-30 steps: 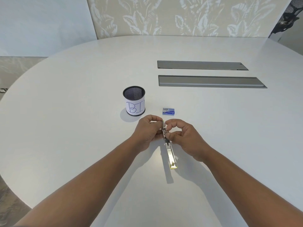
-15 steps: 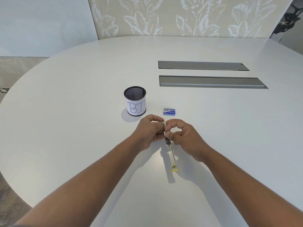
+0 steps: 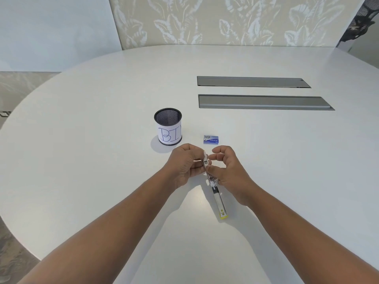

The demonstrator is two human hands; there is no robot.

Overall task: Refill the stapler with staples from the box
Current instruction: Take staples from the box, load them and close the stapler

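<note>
A slim metal stapler with a yellow end lies unfolded on the white table, its base pointing toward me. My left hand holds the raised far half of it. My right hand pinches the stapler near its hinge with thumb and forefinger, the other fingers curled above. A small blue staple box sits closed on the table just beyond my hands. Whether any staples are in the stapler is hidden by my fingers.
A black mesh cup with a paper label reading "BI" stands left of the box. Two long grey cable hatches lie flush in the table farther back right. A patterned wall stands behind the table.
My right fingers have spread apart a little above the stapler's raised half. The stapler and my left hand have stayed almost still.
</note>
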